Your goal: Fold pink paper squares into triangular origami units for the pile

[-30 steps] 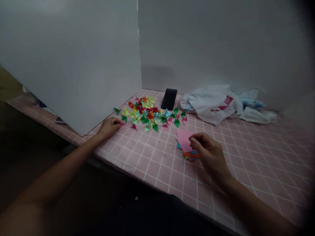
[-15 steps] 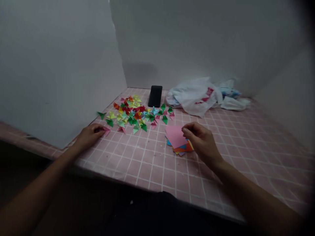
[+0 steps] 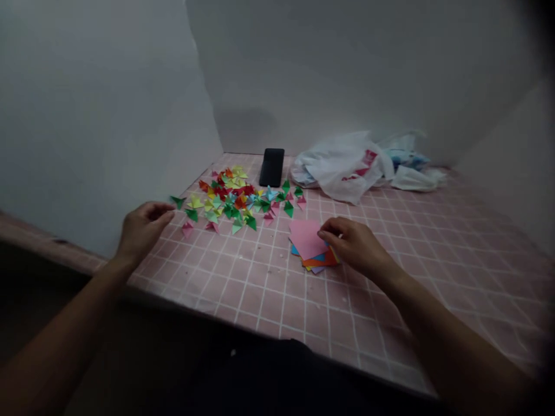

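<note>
while i watch from far away, the right hand (image 3: 355, 242) sits curled on the pink top sheet (image 3: 306, 238) of a stack of colored paper squares (image 3: 314, 260), and i cannot tell if its fingers pinch that sheet. the left hand (image 3: 143, 231) is half open, holds nothing, and stays just beside a green paper triangle (image 3: 178, 201) and a pink paper triangle (image 3: 187, 229). past them, a heap of small folded paper triangles (image 3: 229, 202) lies near the back left corner of the pink tabletop (image 3: 390, 277). a black phone (image 3: 272, 167) lies by the back edge, with a white plastic bag (image 3: 340, 167) bunched up to its right. a white board (image 3: 99, 115) stands along the left edge.
</note>
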The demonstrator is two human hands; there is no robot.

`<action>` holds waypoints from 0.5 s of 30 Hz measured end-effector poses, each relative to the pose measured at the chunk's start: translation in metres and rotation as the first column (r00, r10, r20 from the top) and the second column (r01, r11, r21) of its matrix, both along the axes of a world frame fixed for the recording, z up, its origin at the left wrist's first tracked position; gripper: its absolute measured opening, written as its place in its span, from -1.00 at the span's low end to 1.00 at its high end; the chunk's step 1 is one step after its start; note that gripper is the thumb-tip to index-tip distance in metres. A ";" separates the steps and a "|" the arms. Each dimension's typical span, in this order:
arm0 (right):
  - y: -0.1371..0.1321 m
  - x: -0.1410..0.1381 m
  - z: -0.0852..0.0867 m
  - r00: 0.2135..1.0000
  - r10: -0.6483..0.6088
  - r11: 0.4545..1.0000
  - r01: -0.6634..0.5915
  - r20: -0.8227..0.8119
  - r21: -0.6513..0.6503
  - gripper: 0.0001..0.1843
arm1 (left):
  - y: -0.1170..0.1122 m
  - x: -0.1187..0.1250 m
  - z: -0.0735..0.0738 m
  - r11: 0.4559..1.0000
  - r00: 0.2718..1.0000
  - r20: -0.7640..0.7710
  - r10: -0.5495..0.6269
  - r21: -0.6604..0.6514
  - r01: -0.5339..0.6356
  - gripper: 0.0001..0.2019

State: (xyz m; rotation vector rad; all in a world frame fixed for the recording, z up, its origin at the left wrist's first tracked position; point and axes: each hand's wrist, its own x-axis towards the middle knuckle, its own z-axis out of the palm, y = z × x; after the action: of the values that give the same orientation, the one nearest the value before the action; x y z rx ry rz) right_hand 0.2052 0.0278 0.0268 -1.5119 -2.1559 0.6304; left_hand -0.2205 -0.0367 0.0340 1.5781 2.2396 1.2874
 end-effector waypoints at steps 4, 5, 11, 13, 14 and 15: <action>-0.003 -0.001 0.000 0.999 0.043 0.998 -0.042 -0.028 0.040 -0.78 | 0.001 -0.007 -0.019 0.997 0.992 0.106 0.072 -0.018 -0.071 -0.69; -0.004 -0.002 0.000 0.998 0.050 0.998 -0.048 -0.035 0.051 -0.77 | 0.001 -0.009 -0.024 0.996 0.989 0.116 0.094 -0.017 -0.092 -0.69; -0.004 -0.003 -0.006 0.995 0.043 0.997 -0.037 -0.089 0.072 -0.75 | -0.007 -0.005 -0.039 0.997 0.971 0.230 0.059 -0.055 -0.047 -0.74; -0.004 -0.003 -0.008 0.993 0.047 0.997 -0.040 -0.105 0.068 -0.74 | -0.007 0.000 -0.040 0.999 0.966 0.259 0.028 -0.052 -0.015 -0.73; -0.004 -0.003 -0.008 0.993 0.047 0.997 -0.040 -0.106 0.065 -0.73 | -0.007 0.002 -0.041 0.999 0.964 0.265 0.015 -0.047 -0.002 -0.71; -0.003 -0.003 -0.009 0.993 0.047 0.997 -0.041 -0.105 0.062 -0.72 | -0.006 0.004 -0.041 1.000 0.964 0.264 -0.005 -0.025 0.012 -0.68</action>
State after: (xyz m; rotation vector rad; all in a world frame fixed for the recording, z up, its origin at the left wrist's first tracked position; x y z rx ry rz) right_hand 0.2021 0.0244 0.0180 -1.3719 -2.1139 0.6408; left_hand -0.2169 -0.0427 -0.0066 1.3160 2.0749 1.3691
